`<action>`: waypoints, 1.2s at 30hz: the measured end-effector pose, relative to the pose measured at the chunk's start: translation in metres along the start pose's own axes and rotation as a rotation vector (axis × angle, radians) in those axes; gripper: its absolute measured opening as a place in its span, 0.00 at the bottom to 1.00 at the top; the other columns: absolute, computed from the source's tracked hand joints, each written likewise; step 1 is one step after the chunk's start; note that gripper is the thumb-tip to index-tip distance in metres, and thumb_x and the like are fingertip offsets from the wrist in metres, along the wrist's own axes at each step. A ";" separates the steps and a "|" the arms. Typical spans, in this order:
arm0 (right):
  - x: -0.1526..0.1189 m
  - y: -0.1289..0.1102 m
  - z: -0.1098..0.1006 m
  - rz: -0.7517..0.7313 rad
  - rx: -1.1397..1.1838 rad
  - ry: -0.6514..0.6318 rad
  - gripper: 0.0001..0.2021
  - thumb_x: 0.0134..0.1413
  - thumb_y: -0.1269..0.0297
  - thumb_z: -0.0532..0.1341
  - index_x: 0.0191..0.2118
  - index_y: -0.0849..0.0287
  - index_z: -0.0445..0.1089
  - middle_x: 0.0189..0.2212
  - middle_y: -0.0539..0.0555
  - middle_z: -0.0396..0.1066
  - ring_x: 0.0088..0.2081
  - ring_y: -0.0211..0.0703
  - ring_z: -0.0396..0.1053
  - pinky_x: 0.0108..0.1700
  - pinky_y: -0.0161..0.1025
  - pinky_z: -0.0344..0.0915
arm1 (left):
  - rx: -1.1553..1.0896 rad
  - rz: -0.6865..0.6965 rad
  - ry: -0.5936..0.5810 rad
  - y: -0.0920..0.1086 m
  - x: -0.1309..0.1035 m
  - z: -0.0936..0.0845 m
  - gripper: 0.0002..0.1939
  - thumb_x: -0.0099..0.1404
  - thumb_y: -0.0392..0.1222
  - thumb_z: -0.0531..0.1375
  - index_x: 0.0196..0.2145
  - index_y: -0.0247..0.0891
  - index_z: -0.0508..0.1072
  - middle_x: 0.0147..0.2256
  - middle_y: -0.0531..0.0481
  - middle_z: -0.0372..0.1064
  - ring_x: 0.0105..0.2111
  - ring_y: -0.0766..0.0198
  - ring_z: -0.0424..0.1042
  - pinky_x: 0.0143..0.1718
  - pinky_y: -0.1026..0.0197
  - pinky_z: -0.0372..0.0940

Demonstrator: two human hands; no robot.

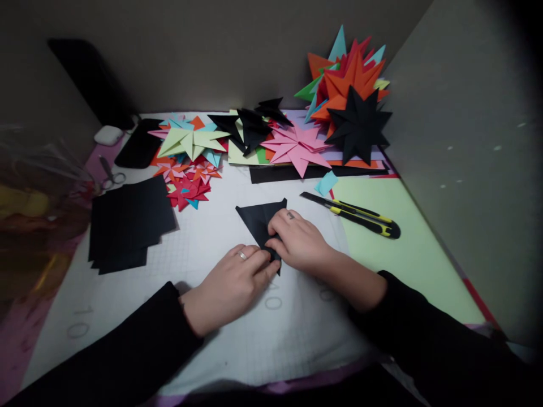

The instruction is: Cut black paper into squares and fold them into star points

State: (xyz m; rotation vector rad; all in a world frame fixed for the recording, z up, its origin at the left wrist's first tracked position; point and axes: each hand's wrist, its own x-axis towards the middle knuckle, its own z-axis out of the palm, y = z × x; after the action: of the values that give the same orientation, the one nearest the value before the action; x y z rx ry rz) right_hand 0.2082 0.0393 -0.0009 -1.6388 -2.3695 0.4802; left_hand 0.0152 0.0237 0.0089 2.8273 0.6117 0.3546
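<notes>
A folded black paper (pixel 255 218), roughly triangular with small turned-up corners at its top, lies on the white gridded mat (pixel 203 350). Its narrow end points toward me. My left hand (pixel 231 285), with a ring on one finger, is closed on the paper's lower tip. Bent over the paper's right side, my right hand (pixel 299 240) grips it near the lower part with fingers curled together. Both hands nearly touch, and they cover the lower right part of the paper.
Black sheets (pixel 127 223) are stacked at left, near scissors (pixel 112 178) and a phone (pixel 138 144). Folded colourful stars (pixel 190 141) and a black star (pixel 360 125) stand at the back. A yellow-black cutter (pixel 360 217) lies at right, partly over pale green paper (pixel 407 249).
</notes>
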 end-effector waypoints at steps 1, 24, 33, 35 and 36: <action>0.000 0.000 0.000 -0.004 0.000 0.002 0.03 0.53 0.66 0.58 0.34 0.57 0.64 0.37 0.55 0.65 0.41 0.48 0.61 0.40 0.41 0.58 | 0.030 0.009 -0.023 0.000 0.001 0.001 0.16 0.69 0.35 0.48 0.52 0.34 0.67 0.37 0.43 0.69 0.37 0.57 0.67 0.38 0.53 0.65; -0.064 0.005 -0.002 -0.137 0.147 -0.060 0.32 0.42 0.83 0.52 0.52 0.49 0.69 0.38 0.57 0.61 0.40 0.47 0.58 0.39 0.44 0.62 | 0.106 -0.001 -0.141 0.007 0.005 -0.002 0.15 0.68 0.33 0.47 0.47 0.33 0.68 0.35 0.46 0.64 0.38 0.55 0.64 0.40 0.52 0.57; -0.047 0.024 -0.003 -0.082 -0.049 0.036 0.32 0.38 0.83 0.54 0.49 0.45 0.72 0.36 0.56 0.60 0.35 0.45 0.58 0.34 0.40 0.60 | 0.130 0.003 -0.153 0.008 0.005 -0.002 0.16 0.69 0.34 0.46 0.49 0.33 0.67 0.35 0.46 0.66 0.38 0.56 0.65 0.39 0.53 0.59; -0.044 0.025 -0.001 -0.060 -0.113 0.073 0.31 0.39 0.83 0.54 0.49 0.46 0.72 0.35 0.56 0.60 0.34 0.44 0.58 0.33 0.39 0.59 | 0.133 0.001 -0.157 0.009 0.005 -0.003 0.16 0.69 0.34 0.46 0.49 0.32 0.68 0.35 0.46 0.66 0.38 0.56 0.65 0.39 0.53 0.59; -0.043 0.024 0.000 -0.048 -0.148 0.092 0.31 0.40 0.82 0.54 0.49 0.46 0.72 0.35 0.56 0.61 0.33 0.44 0.58 0.32 0.38 0.58 | 0.134 0.001 -0.157 0.009 0.005 -0.003 0.16 0.69 0.33 0.46 0.48 0.32 0.68 0.34 0.46 0.67 0.38 0.56 0.66 0.39 0.53 0.59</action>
State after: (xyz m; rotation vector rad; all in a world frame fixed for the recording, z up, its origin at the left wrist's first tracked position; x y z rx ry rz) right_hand 0.2444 0.0072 -0.0100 -1.6217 -2.4212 0.2195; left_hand 0.0228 0.0181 0.0151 2.9455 0.6223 0.0930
